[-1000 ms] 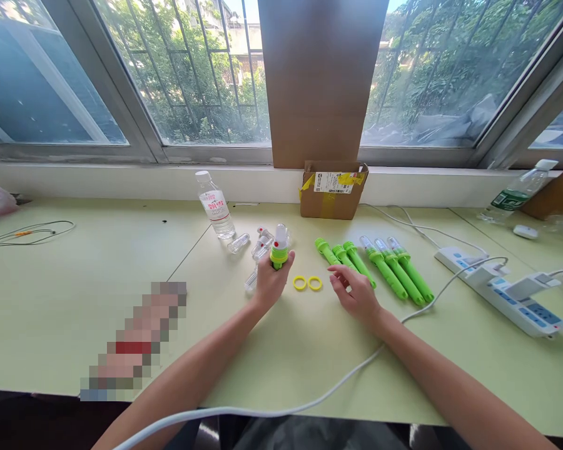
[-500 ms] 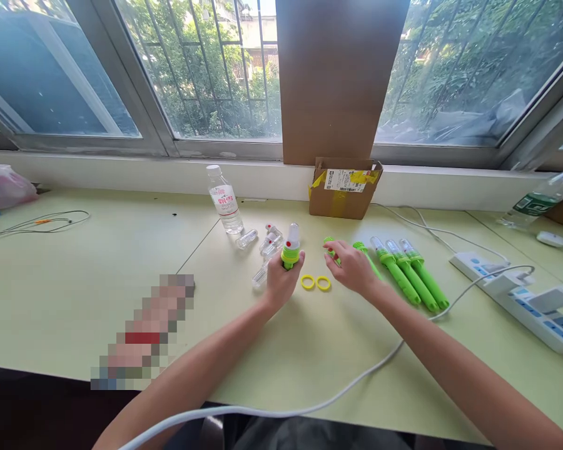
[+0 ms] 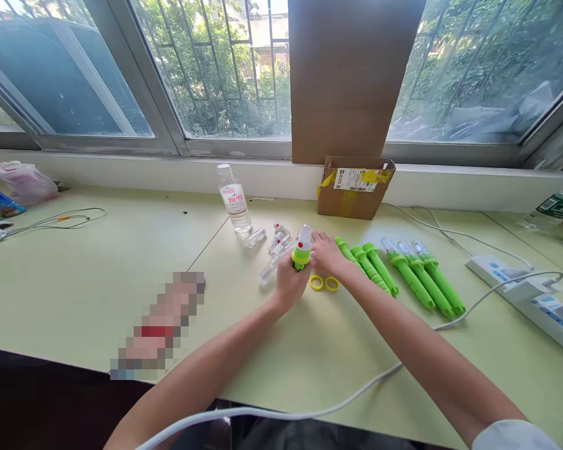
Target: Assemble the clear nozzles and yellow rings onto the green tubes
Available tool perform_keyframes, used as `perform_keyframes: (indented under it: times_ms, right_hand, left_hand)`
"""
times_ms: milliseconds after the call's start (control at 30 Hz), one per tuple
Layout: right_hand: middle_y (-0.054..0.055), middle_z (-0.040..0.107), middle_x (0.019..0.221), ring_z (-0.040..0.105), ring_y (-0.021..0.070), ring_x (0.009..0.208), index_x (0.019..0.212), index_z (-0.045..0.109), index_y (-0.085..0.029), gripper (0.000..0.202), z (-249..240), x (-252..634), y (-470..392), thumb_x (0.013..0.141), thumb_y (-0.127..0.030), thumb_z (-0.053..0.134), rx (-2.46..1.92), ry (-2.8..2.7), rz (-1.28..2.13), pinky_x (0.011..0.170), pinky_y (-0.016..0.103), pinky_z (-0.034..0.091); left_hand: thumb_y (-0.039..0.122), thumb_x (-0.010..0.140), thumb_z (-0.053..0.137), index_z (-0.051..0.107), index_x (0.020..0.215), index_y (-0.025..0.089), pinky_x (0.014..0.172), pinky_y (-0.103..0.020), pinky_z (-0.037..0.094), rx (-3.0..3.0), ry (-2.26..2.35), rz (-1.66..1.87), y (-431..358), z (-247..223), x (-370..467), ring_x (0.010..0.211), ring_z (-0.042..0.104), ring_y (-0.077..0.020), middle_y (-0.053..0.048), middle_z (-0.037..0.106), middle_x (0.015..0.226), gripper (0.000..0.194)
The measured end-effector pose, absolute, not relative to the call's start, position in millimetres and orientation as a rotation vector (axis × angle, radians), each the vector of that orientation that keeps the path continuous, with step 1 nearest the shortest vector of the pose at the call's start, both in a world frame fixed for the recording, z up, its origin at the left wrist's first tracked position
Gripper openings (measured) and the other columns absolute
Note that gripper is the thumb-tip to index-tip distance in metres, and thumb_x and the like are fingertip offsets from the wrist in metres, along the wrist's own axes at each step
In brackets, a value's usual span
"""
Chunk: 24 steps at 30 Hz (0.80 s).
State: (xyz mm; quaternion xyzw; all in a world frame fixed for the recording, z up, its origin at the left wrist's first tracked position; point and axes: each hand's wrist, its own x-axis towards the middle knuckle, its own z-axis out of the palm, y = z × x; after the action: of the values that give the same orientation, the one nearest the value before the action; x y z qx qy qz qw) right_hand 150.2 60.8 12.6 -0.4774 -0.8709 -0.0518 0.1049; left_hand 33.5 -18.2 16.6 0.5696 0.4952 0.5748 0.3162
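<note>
My left hand (image 3: 291,280) is wrapped round a green tube with a clear cap (image 3: 303,245) that bears a red dot, held upright. Close on its right, my right hand (image 3: 326,253) has its fingers bent by the cap; the fingertips are partly hidden behind the tube. Two yellow rings (image 3: 324,283) lie just below my right hand. Clear plastic caps (image 3: 276,244) are scattered left of the held tube. Right of my hands lie three green tubes without caps (image 3: 370,265), and farther right three green tubes with clear caps (image 3: 422,275).
A water bottle (image 3: 235,201) and a cardboard box (image 3: 349,199) stand at the back. A power strip (image 3: 525,294) lies at the right. A white cable (image 3: 338,405) crosses under my right forearm. A blurred-out object (image 3: 162,325) lies at the left.
My right hand has moved left from the green tubes to beside my left hand. The view has turned slightly left. My left hand still holds the capped tube.
</note>
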Motion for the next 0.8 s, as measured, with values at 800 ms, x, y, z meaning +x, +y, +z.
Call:
perform_keyframes:
  times_ms: [800]
  right_hand:
    - [0.012,0.063,0.101,0.057,0.0250,0.096,0.109,0.061,-0.020,0.028,27.2,135.7,54.6,0.091,-0.017,0.040,-1.775,-2.186,-0.185,0.081,0.036,0.038]
  left_hand:
    - [0.040,0.081,0.061,0.051,0.067,0.018,0.045,-0.023,0.032,1.555,1.334,1.503,-17.5,13.9,32.8,0.043,0.038,-0.0077,0.006,0.041,0.046,0.028]
